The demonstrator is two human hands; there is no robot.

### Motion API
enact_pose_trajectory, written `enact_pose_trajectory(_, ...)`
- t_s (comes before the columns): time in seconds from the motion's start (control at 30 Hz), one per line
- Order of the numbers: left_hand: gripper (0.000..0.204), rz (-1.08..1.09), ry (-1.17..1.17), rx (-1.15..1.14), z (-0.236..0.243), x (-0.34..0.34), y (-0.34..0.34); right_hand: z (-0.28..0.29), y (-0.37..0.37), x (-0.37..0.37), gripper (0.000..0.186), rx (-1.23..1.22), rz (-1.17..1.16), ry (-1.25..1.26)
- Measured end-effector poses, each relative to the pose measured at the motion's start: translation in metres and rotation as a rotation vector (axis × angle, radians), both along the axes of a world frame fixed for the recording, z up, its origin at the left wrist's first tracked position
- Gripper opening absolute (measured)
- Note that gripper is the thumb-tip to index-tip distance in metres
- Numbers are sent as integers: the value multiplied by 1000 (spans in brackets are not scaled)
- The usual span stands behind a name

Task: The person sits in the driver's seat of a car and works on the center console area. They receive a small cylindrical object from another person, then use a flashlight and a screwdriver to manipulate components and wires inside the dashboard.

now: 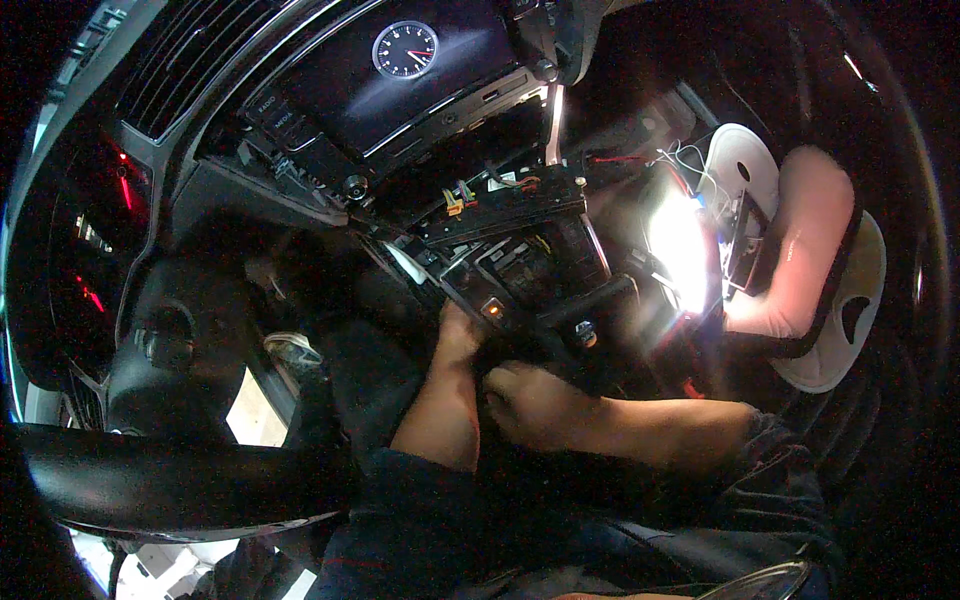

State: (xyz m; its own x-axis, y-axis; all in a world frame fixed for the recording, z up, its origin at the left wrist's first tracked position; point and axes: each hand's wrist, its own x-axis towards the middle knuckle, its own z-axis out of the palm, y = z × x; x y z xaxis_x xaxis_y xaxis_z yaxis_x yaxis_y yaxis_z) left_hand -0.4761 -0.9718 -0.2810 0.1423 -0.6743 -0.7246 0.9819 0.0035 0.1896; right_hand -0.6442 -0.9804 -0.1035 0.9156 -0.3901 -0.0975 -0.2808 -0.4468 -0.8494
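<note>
My left hand reaches to the lower left edge of the opened centre console, beside a panel with an orange-lit button; its fingers are hidden. Just right of it and lower, my right hand has curled fingers close to the console's side, in shadow; whatever they hold, if anything, cannot be made out. Yellow connectors and loose wires lie on the console's upper part. A very bright light glares at the console's right.
A steering wheel spans the lower left. The dashboard screen with a clock face is above. At right are white pieces with oval holes and a bent pink shape I cannot identify. A dark seat sits beside them.
</note>
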Motion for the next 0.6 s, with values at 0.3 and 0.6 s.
enact_pose_trajectory(0.3, 41, 81, -1, -25, 1, 3, 13, -8, -3, -4, 14, -117, 28, 73)
enact_pose_trajectory(0.6, 41, 134, -8, -52, 4, 6, 14, -1, -5, -4, 13, -52, 70, 118)
